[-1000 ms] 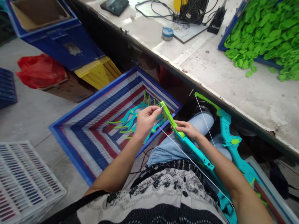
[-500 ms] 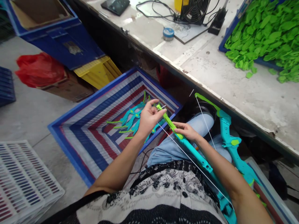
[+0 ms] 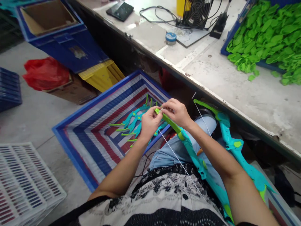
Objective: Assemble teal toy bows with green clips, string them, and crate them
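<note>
A teal and green toy bow lies across my lap with its green tip pointing away from me. My left hand pinches the white string at that tip. My right hand is closed on the same green tip from the other side, fingers meeting my left hand's. The string runs taut from the tip back toward my body. A second strung bow leans against the table edge to my right.
A striped woven bin on the floor holds several finished bows. The worktable carries a blue tray of green parts, a fan, cables, a tape roll and a phone. Blue crates, a red bag and a white crate stand at left.
My right hand slid up the bow limb from the green-teal joint to the tip, meeting my left hand. The bow tip dropped slightly and the view shifted a little.
</note>
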### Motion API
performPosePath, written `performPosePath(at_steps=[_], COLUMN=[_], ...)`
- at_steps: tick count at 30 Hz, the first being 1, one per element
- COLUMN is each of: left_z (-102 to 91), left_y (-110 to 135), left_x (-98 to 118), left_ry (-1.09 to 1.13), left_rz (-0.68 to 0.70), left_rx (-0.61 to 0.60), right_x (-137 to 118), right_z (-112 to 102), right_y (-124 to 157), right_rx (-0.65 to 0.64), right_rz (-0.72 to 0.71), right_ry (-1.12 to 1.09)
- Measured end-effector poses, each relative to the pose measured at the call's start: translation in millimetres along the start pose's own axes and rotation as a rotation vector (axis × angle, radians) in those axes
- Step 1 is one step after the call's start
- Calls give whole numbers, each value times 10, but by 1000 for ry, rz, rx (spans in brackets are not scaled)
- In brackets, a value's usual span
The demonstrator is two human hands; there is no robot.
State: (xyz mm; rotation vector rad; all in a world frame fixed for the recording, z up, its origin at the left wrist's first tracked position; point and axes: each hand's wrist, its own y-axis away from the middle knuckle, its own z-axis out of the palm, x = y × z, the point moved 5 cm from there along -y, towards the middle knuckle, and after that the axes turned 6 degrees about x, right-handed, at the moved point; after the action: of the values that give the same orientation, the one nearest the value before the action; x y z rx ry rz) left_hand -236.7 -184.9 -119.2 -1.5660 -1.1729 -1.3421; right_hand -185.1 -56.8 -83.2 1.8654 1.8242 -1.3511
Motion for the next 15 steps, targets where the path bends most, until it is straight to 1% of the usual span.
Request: performPosePath(at_steps=[2,5,7,9,12,13,15], left_z=[-4,-6,4,19,35,40,57], left_y=[-6,-7,-5,-8,-12,-10,-8], left_x=[-12,-19,-15,0,42,49,48], left_ry=[0,-5,0,1,-3,24,115], left_rz=[-9,-3,10,39,151,180,200], left_rx=[-2,5,6,7,28,35,27], right_x=[-42,-112,-152,-147,20,114,303], right_z=[10,3,1,-1,-68,-124,-289], right_y=[-59,-69,-61,-72,-175,-233,-353], right_rx=[-27,-62,-67,-48,42,98,259], right_rz=[-52,-128,-163,-168,-121,-95,-33], right_ry=[34,82,118,150,182,194,219])
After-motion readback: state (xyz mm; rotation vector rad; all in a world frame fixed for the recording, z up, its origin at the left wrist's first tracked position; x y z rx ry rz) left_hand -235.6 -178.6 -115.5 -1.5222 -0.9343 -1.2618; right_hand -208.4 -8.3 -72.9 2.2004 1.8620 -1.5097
